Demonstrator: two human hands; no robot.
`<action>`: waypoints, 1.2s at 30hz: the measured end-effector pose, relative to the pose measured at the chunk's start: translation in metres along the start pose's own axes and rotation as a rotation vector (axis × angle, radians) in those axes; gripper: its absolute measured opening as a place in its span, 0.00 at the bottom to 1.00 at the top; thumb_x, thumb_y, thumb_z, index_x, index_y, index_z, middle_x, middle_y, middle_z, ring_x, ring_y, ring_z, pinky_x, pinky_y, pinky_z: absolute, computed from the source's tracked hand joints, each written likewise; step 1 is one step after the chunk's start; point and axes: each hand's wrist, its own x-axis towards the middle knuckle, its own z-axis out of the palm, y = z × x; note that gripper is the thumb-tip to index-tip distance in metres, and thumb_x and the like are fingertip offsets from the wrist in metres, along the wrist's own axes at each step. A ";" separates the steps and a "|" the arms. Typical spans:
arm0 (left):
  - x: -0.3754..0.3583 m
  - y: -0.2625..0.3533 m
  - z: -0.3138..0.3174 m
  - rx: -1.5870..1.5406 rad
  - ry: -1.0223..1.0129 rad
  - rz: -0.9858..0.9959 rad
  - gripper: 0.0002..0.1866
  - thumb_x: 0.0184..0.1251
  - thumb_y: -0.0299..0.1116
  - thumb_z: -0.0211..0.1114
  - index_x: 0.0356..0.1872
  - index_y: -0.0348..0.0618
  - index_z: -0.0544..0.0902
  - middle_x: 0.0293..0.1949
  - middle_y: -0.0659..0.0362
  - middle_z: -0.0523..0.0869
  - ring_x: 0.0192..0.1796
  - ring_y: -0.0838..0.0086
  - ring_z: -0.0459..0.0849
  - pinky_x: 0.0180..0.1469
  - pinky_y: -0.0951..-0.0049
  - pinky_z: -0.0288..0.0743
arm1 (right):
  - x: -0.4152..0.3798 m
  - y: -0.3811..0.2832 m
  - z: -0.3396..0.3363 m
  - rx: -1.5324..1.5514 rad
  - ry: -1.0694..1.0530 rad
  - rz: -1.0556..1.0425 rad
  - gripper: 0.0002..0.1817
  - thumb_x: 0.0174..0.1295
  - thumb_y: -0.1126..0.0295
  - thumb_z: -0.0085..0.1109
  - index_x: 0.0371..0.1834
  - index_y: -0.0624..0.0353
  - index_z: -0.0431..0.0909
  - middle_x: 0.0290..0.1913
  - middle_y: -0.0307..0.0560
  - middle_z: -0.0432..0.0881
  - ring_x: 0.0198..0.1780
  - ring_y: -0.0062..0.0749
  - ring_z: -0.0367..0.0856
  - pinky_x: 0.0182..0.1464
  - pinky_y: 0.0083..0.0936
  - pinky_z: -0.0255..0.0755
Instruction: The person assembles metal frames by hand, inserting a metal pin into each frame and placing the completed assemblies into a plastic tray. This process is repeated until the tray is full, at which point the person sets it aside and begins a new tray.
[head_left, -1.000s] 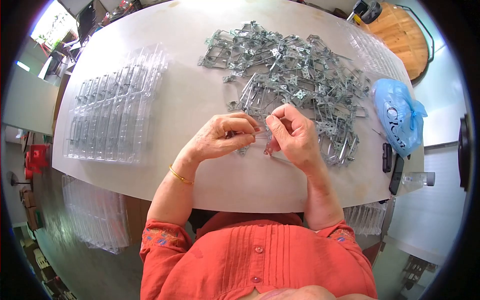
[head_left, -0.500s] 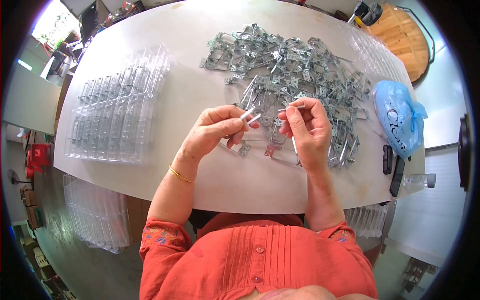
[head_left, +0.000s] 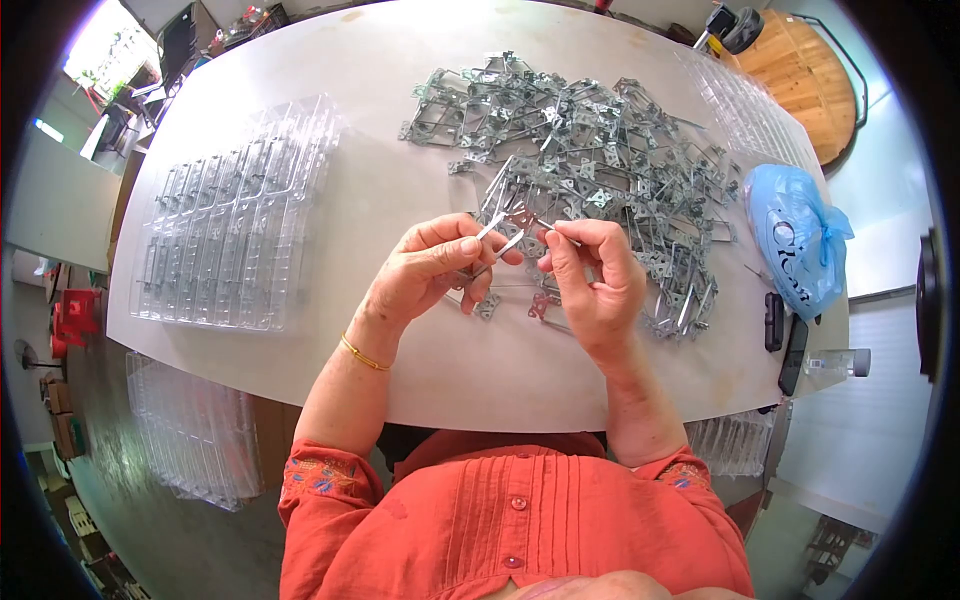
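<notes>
Between thumb and fingers, my left hand (head_left: 432,262) grips a metal bracket (head_left: 507,243) whose two bright prongs stick out to the right. My right hand (head_left: 598,280), closed in a pinch, holds a thin metal rod (head_left: 546,224) by its end, the tip pointing up and left towards the bracket's prongs. Both hands are raised over the near part of the table, close to each other. Right behind them spreads a big heap of metal brackets (head_left: 590,130) with rods and flat hole-punched plates. A few loose pieces lie beneath my fingers.
On the left of the white table (head_left: 400,360) stand stacked clear plastic trays (head_left: 225,230) with metal parts in them. At the right lie a blue plastic bag (head_left: 795,235), a black phone (head_left: 794,355) and a clear bottle (head_left: 838,362). More clear trays (head_left: 750,105) sit at the back right.
My right hand has moved left and slightly down, bringing the rod close to the bracket's prongs. My left hand stays nearly in place, the prongs turned a little.
</notes>
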 end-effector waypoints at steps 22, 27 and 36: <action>-0.002 -0.001 -0.003 0.330 -0.028 0.002 0.12 0.72 0.35 0.69 0.40 0.33 0.88 0.45 0.50 0.87 0.32 0.77 0.80 0.29 0.77 0.71 | 0.009 -0.013 -0.008 0.415 -0.291 0.687 0.17 0.82 0.60 0.50 0.61 0.59 0.77 0.35 0.44 0.88 0.29 0.22 0.86 0.31 0.20 0.79; -0.004 0.004 -0.003 0.280 -0.066 -0.024 0.12 0.72 0.35 0.68 0.38 0.32 0.87 0.44 0.49 0.87 0.31 0.77 0.80 0.28 0.77 0.71 | 0.014 -0.006 -0.014 0.489 -0.290 0.756 0.15 0.81 0.60 0.52 0.53 0.59 0.82 0.32 0.39 0.85 0.27 0.17 0.80 0.29 0.17 0.75; -0.004 0.009 -0.002 0.353 -0.245 -0.085 0.14 0.68 0.37 0.70 0.28 0.35 0.85 0.43 0.42 0.89 0.25 0.79 0.77 0.26 0.79 0.68 | 0.016 0.012 -0.023 0.609 -0.340 0.798 0.11 0.75 0.62 0.63 0.42 0.60 0.82 0.27 0.33 0.78 0.24 0.12 0.72 0.24 0.14 0.65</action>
